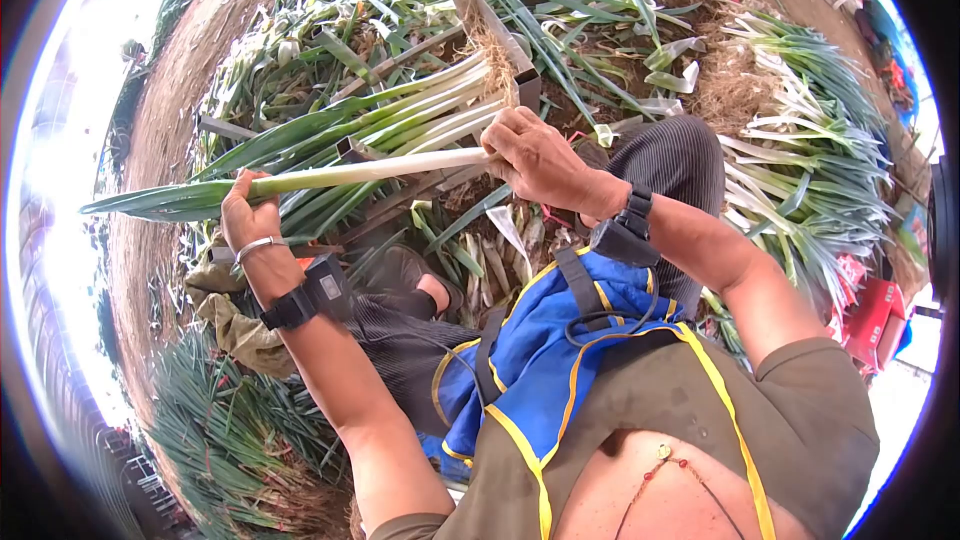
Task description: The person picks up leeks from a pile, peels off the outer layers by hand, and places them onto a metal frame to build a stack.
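Observation:
A single long leek (370,172) stretches sideways between my two hands. My left hand (250,212) is closed around its green leafy part, and the leaf tips stick out to the left. At the white root end, my right hand (535,158) grips it with curled fingers, hiding the very end. Just beyond, a row of leeks (430,110) lies side by side on a metal rack, their roots (492,65) near its upright angled end plate (490,25).
Stripped leaves and trimmings (300,50) cover the ground around the rack. A long pile of leeks (800,130) lies at the right, and another heap (240,420) at the lower left. A red box (875,322) stands at the right edge. My knee (670,160) is beside the rack.

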A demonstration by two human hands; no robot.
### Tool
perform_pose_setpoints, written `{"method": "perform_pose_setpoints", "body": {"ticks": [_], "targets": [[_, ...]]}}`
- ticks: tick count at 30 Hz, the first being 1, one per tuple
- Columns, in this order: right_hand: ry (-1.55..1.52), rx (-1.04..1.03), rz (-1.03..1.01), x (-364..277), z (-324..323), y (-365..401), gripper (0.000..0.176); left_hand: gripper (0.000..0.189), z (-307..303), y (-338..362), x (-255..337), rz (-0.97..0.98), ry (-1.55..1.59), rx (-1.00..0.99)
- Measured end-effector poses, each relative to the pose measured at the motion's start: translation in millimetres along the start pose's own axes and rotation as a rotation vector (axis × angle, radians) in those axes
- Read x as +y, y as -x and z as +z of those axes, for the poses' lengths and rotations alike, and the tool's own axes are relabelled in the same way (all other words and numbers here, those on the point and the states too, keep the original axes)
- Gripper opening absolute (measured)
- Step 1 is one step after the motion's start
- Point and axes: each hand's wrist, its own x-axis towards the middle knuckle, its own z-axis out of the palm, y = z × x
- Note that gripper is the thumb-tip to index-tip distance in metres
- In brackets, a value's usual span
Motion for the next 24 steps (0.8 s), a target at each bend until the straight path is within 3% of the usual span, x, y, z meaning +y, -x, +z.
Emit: {"method": "perform_pose_setpoints", "body": {"ticks": [4, 6, 13, 15, 17, 18, 19, 21, 22, 24], "targets": [[0.038, 0.011, -0.025, 0, -2, 1, 0.015, 0.018, -2, 0, 0, -0.026, -0.048, -0.037], [0.143, -0.016, -0.152, 4, -4, 2, 0.010, 0.017, -2, 0, -1, -0.021, -0.052, -0.026], [0.384, -0.023, -0.294, 17, -39, -4, 0.009, 0.013, -30, -35, 12, 0.077, -0.123, 0.047], [0.248, 0.213, 0.008, 25, -60, -9, 0.010, 0.013, -42, -40, 23, 0.030, -0.140, 0.056], [0.024, 0.327, 0.171, 35, -77, -14, 0.013, 0.011, -45, -44, 23, 0.043, -0.086, 0.149], [0.116, 0.294, 0.016, 39, -80, -19, 0.018, 0.011, -49, -49, 21, 0.045, -0.085, 0.149], [0.115, 0.295, 0.018, 37, -77, -16, 0.018, 0.011, -52, -53, 15, 0.076, -0.054, 0.142], [-0.111, -0.287, 0.033, 6, -77, -18, 0.023, 0.015, -48, -53, 7, 0.101, -0.022, 0.126], [-0.097, -0.327, 0.179, -15, -78, -21, 0.022, 0.015, -40, -42, 1, 0.123, -0.115, 0.095], [0.086, -0.122, -0.052, -21, -62, -25, 0.025, 0.015, -39, -37, -8, 0.210, -0.257, 0.030]]}}
